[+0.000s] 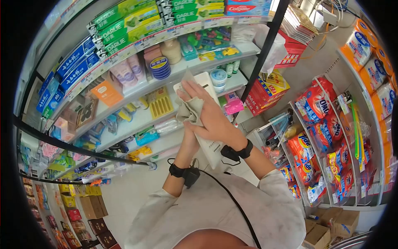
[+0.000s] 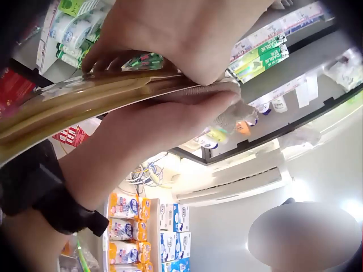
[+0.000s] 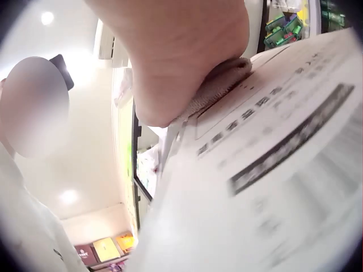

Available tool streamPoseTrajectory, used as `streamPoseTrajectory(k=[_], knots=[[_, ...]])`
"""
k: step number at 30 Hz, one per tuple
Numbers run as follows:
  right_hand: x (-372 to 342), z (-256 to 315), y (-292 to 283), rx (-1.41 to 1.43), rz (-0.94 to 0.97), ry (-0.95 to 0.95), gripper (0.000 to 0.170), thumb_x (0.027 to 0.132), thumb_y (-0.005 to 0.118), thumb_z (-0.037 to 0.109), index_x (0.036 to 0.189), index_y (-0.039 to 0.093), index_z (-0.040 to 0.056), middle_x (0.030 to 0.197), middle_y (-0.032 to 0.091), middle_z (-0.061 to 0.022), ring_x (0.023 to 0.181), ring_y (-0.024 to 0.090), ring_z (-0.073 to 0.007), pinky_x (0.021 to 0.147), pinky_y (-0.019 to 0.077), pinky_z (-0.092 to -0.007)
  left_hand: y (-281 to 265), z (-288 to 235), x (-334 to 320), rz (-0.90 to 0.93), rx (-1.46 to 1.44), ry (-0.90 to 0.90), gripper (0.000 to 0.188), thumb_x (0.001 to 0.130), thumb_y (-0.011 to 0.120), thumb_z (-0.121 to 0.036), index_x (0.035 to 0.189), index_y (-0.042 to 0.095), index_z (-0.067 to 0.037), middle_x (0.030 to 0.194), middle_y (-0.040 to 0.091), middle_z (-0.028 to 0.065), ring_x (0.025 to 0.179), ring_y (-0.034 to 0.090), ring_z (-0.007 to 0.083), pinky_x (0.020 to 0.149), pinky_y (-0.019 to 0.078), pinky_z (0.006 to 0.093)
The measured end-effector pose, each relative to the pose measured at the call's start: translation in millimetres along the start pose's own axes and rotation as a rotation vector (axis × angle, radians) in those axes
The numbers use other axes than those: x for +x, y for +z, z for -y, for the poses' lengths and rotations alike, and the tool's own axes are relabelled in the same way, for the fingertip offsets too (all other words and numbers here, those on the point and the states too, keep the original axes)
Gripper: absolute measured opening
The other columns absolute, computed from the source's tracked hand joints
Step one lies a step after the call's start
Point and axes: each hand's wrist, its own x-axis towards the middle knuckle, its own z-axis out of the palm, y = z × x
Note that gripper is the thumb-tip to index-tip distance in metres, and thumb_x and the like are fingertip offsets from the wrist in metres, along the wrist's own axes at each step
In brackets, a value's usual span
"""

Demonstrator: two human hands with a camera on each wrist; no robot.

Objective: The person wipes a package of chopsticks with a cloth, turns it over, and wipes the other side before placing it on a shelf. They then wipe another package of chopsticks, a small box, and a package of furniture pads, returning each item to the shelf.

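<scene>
A long white printed package (image 1: 209, 147) is held at a slant before the chest. The left hand (image 1: 189, 140), partly hidden by the cloth in the head view, grips its edge; the left wrist view shows this hand (image 2: 164, 34) with curled fingers at the rim and the package's yellowish-brown side (image 2: 85, 102). Over the printed face lies the right hand (image 1: 213, 114), holding a crumpled grey-beige cloth (image 1: 191, 111) between thumb and fingers. In the right wrist view, folded cloth (image 3: 218, 88) shows under the right hand (image 3: 187, 56), against the printed surface (image 3: 266, 141).
Shelves with toothpaste boxes (image 1: 128, 27), tins (image 1: 160, 67) and a yellow pack (image 1: 161, 102) stand ahead. Detergent bags (image 1: 313, 101) fill a rack at the right. Cardboard boxes (image 1: 94, 207) lie at the lower left. A black cable (image 1: 232, 199) hangs over the shirt.
</scene>
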Motion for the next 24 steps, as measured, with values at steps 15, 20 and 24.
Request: streamPoseTrajectory(k=[15,20,24], knots=[[-41,53,77,-0.109,0.278,0.181,0.093,0.073,0.070,0.013,0.157,0.033,-0.0042,0.165,0.024,-0.0283,0.155,0.021,-0.0429,0.125,0.0167,-0.0555,-79,-50,7,-0.190,-0.380,0.271,0.067,0.108,0.031,-0.057,0.154,0.039,-0.009,0.151,0.050,0.0115,0.132,0.055,0.0279,0.110,0.0473,0.0409],[-54,30,63,-0.143,-0.135,0.457,0.078,0.082,0.072,0.014,0.151,0.040,-0.0033,0.156,0.040,-0.0265,0.144,0.041,-0.0401,0.118,0.0316,-0.0497,-58,-46,-5,0.030,-0.613,0.229,0.063,0.109,0.032,-0.054,0.152,0.043,-0.008,0.147,0.054,0.0107,0.127,0.058,0.0266,0.105,0.0514,0.0387],[-72,11,13,0.498,0.004,0.859,0.062,0.090,0.077,0.017,0.142,0.050,-0.0035,0.132,0.064,-0.0158,0.120,0.063,-0.0248,0.101,0.0481,-0.0350,-39,-53,-11,0.035,-0.572,0.235,0.063,0.109,0.033,-0.053,0.151,0.043,-0.008,0.145,0.055,0.0106,0.126,0.060,0.0260,0.102,0.0534,0.0388]])
